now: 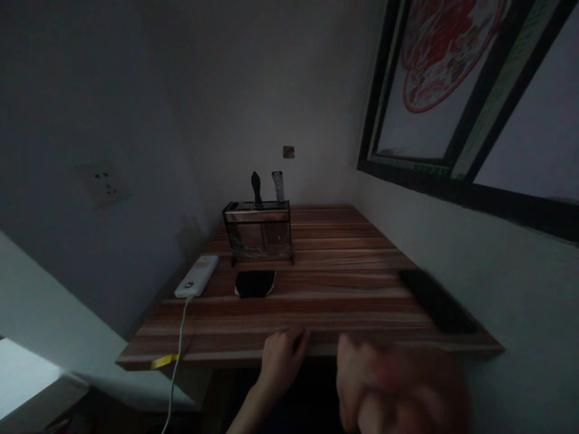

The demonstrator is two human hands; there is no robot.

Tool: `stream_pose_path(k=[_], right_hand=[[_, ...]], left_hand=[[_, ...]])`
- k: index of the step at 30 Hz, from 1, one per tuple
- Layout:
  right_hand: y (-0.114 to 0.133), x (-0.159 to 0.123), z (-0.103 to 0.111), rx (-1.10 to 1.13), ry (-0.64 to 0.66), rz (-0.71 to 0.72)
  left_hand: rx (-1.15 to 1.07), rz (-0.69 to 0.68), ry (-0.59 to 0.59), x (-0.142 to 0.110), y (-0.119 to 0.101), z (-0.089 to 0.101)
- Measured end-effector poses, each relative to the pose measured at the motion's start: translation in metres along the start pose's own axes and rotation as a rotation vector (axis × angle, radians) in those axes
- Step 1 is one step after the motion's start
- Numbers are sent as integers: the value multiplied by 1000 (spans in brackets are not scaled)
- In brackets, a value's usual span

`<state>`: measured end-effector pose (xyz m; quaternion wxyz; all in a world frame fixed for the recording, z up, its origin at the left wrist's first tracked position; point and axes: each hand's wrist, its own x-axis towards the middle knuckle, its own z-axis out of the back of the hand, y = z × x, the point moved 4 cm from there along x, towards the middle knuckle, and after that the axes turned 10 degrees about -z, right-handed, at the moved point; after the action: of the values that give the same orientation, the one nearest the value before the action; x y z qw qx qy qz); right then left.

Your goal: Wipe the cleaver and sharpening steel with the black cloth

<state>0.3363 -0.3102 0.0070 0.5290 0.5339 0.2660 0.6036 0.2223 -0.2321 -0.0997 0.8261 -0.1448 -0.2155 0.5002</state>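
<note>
My left hand (284, 355) rests at the front edge of the wood-grain table (325, 304). Its fingers are curled together, and whatever may be in them is hidden. My right hand (393, 383) is large and smeared by motion in the lower right, just off the same edge; its fingers cannot be made out clearly. Beyond my left hand lies a small black flat item (255, 284) with a pale rim. A flat dark slab like a phone or tablet (436, 301) lies on the table's right side, past my right hand.
A knife rack (259, 238) with a black handle (256, 188) and a patterned handle (278, 185) stands further back. At left, a white power bank (198, 276) trails a white cable (180, 343) over the edge, past yellow tape (163, 361). Walls enclose the table.
</note>
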Motion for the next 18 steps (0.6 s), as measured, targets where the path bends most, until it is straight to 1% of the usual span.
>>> stream_pose_path(k=[1,2,3,4,7,10,13,18], right_hand=[[-6,12,-8,50,-4,18],[-14,24,-16,183,21,20],[-27,33,-25,262,35,-8],[-42,41,-34,278,52,-53],[-90,51,-55,186,20,-170],[-123,53,-60,152,-90,-211],[-137,56,-59,177,-127,-266],[-137,59,-59,173,-92,-261]], left_hand=[[-8,21,12,0,1,0],[-18,42,21,1,2,0],[-33,58,29,2,3,1],[-52,67,34,3,4,1],[-91,49,67,11,4,1],[-39,27,108,20,1,2],[30,41,122,26,-3,2],[42,8,133,26,-7,2]])
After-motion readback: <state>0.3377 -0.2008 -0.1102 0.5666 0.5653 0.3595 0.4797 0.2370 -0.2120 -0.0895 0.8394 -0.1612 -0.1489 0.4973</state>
